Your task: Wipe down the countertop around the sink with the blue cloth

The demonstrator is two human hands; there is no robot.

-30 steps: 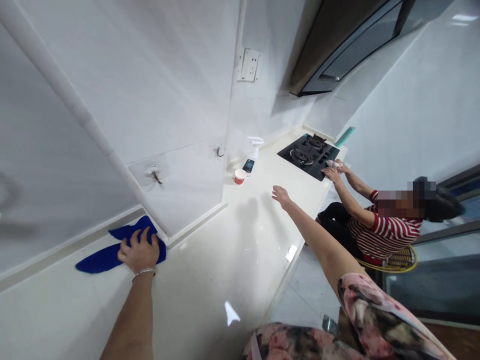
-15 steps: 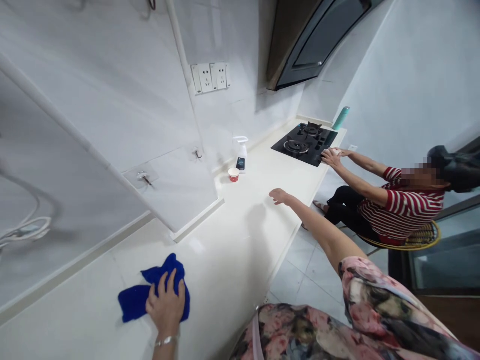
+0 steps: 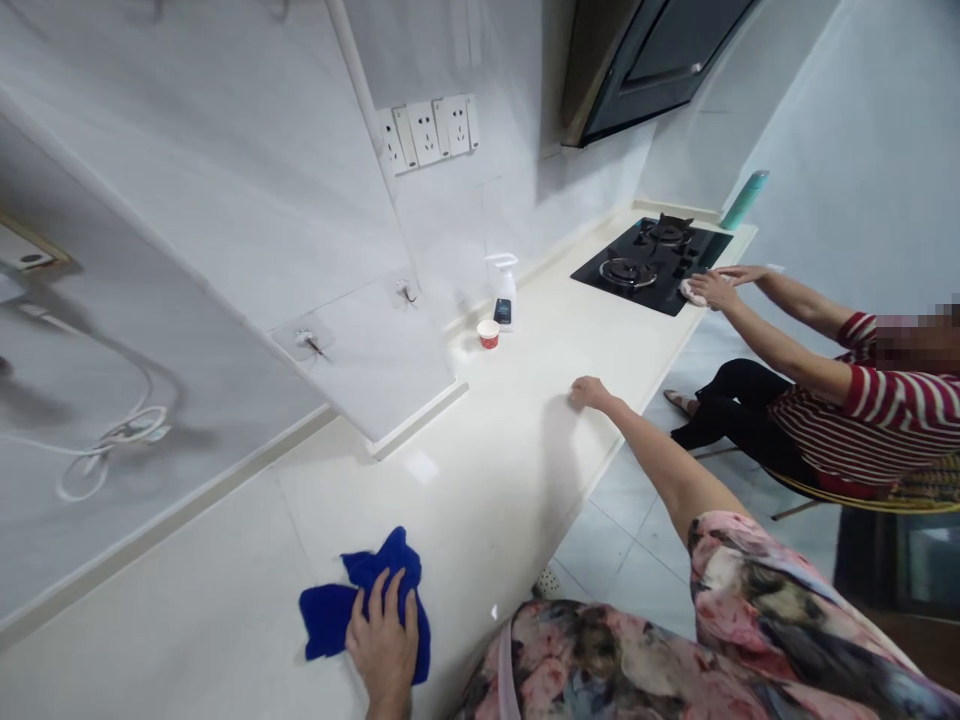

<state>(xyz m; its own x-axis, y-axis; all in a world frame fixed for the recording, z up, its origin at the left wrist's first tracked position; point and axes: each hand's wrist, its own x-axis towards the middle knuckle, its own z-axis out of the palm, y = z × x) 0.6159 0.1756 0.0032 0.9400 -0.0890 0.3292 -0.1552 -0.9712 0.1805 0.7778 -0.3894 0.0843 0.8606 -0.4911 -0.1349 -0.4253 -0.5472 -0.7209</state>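
Note:
A blue cloth [image 3: 330,620] lies crumpled on the white counter, under my left hand [image 3: 386,630]. The fingers of that hand are spread and pressed onto the fabric, pinning it. My right hand [image 3: 589,393] is stretched forward over the counter's front part. Its fingers look curled together with no object showing in them, and their tips are partly hidden. Past it, near the wall, a small red and white paper cup [image 3: 488,336] stands beside a white spray bottle [image 3: 506,290] with a dark label.
At the right, a seated person in a striped shirt [image 3: 810,420] holds a pale cloth [image 3: 694,291] at the edge of the black gas stove [image 3: 637,270]. Behind it leans a green cylinder [image 3: 745,200]. A wall corner [image 3: 382,450] juts over the white counter [image 3: 450,500].
My left hand has dragged the blue cloth nearer to me. My right hand's fingers, stretched out before, are now curled. The view has turned slightly left.

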